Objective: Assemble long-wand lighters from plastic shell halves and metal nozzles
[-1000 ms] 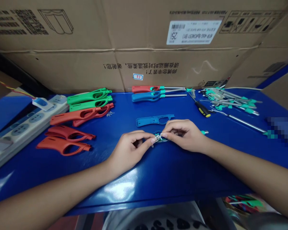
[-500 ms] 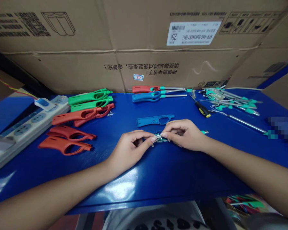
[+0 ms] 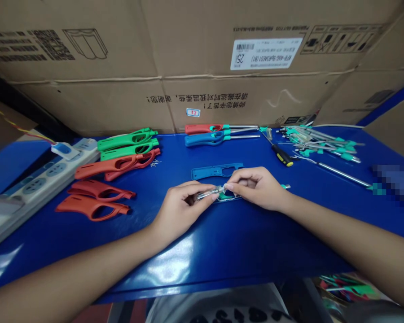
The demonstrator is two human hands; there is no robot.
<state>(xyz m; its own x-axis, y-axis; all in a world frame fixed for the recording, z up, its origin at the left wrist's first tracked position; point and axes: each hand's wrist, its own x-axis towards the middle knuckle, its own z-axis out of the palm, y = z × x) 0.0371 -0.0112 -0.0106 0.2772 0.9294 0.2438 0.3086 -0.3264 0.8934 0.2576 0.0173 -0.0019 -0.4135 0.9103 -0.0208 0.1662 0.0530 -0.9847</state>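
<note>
Between the thumb and fingers of my left hand (image 3: 180, 204) lies a small clear lighter fuel tank (image 3: 206, 194), slightly tilted, its fitting end toward the right. My right hand (image 3: 261, 188) pinches at that end; the small part between its fingertips is too fine to make out. Under my hands, partly hidden, is a lighter assembly with a green piece (image 3: 226, 196) and a metal tip (image 3: 286, 186) showing past my right wrist. Just behind my hands rests a blue lighter handle half (image 3: 205, 172), inner side up.
Green handle shells (image 3: 121, 141), red ones (image 3: 94, 206) and a power strip (image 3: 37, 184) are on the left. Assembled lighters (image 3: 205, 138) lie at the back. A screwdriver (image 3: 283, 155) and a pile of metal lighter tubes (image 3: 333, 143) are right. A cardboard box (image 3: 121, 103) walls the back.
The clear tank now shows lengthwise in my left hand, where before only its end was visible. My right fingertips stay at its end. The view has shifted slightly.
</note>
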